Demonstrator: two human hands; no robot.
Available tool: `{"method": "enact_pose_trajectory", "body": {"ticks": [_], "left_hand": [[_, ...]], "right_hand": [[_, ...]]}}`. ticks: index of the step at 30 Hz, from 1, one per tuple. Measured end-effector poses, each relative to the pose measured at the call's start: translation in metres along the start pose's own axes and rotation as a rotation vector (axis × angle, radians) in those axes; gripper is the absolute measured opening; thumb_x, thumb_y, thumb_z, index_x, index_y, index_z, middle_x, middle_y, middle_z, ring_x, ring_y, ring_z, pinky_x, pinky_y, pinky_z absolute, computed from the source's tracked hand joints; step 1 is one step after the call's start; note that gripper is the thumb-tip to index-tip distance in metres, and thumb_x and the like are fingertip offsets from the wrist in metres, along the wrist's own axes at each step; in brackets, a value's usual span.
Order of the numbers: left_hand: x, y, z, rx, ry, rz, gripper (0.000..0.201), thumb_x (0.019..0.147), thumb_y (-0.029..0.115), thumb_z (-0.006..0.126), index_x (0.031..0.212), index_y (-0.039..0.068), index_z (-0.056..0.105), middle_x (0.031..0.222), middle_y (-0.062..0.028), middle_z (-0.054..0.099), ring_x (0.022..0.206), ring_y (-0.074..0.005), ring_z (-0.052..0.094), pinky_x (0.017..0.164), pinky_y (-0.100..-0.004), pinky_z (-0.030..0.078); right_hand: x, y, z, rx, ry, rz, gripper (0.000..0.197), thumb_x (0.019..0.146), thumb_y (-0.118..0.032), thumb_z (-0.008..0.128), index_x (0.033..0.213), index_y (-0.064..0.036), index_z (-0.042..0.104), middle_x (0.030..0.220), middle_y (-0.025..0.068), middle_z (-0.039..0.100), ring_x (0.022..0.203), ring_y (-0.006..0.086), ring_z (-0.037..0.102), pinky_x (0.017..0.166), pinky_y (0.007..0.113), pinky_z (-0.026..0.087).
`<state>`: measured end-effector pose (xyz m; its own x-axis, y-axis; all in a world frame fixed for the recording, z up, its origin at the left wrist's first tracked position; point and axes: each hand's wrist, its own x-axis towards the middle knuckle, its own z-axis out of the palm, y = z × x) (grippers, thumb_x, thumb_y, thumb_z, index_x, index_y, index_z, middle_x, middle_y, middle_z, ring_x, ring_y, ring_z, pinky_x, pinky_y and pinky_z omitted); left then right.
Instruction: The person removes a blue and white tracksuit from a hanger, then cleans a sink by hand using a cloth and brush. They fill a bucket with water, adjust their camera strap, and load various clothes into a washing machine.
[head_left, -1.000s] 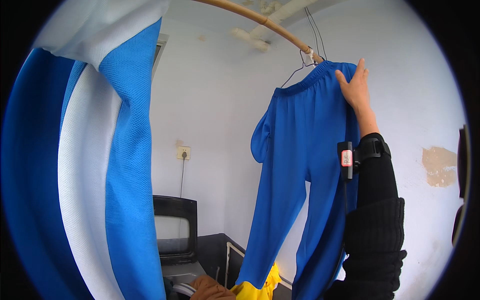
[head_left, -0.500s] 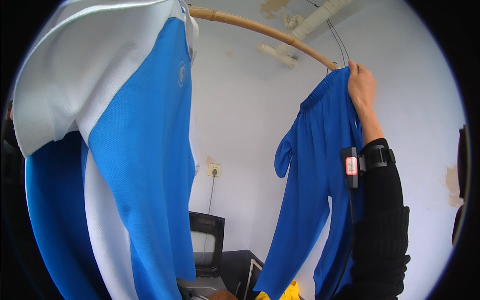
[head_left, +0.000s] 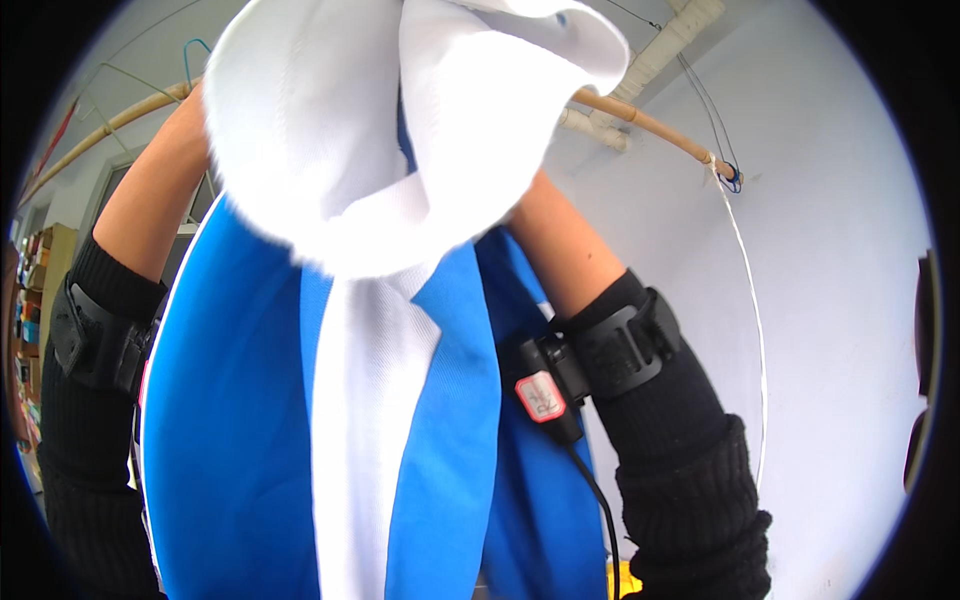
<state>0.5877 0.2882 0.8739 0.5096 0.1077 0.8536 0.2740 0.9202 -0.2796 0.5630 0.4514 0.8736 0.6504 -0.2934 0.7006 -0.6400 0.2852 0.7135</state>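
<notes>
Head view: both hands hidden behind blue-and-white garment (head_left: 245,400), grip cannot be told; white folds (head_left: 480,130) at twelve o'clock block sight, so it could slip unnoticed.

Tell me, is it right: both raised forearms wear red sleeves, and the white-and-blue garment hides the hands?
Not quite: the sleeves are black, as the head view shows. Both forearms are raised, and the white-and-blue garment hides the hands.

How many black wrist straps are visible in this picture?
2. One strap is on the left sleeve, near its cuff; the other strap is on the right sleeve, also near its cuff. The blue-and-white garment may hide more.
</notes>
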Motion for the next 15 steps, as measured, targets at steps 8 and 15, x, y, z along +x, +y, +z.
{"method": "enact_pose_trajectory", "body": {"ticks": [8,15], "left_hand": [[-0.050,-0.063,-0.021,0.052,-0.116,-0.012,0.032,0.088,0.016,0.059,0.109,-0.008,0.064,0.089,-0.0233,0.070,0.083,-0.0335,0.069,0.076,-0.0424,0.054],[-0.057,-0.100,-0.008,0.233,-0.261,0.042,0.032,0.088,0.019,0.060,0.105,-0.008,0.065,0.085,-0.0225,0.070,0.079,-0.0336,0.069,0.074,-0.0444,0.053]], "right_hand": [[-0.101,-0.068,0.123,0.145,-0.174,0.376,0.057,0.092,-0.007,0.056,0.142,0.0015,0.030,0.140,0.0269,0.041,0.132,0.0436,0.039,0.110,0.045,0.034],[-0.146,-0.067,0.165,0.277,-0.234,0.476,0.054,0.083,0.007,0.053,0.134,0.0046,0.037,0.133,0.0302,0.046,0.126,0.0479,0.043,0.104,0.046,0.039]]}}
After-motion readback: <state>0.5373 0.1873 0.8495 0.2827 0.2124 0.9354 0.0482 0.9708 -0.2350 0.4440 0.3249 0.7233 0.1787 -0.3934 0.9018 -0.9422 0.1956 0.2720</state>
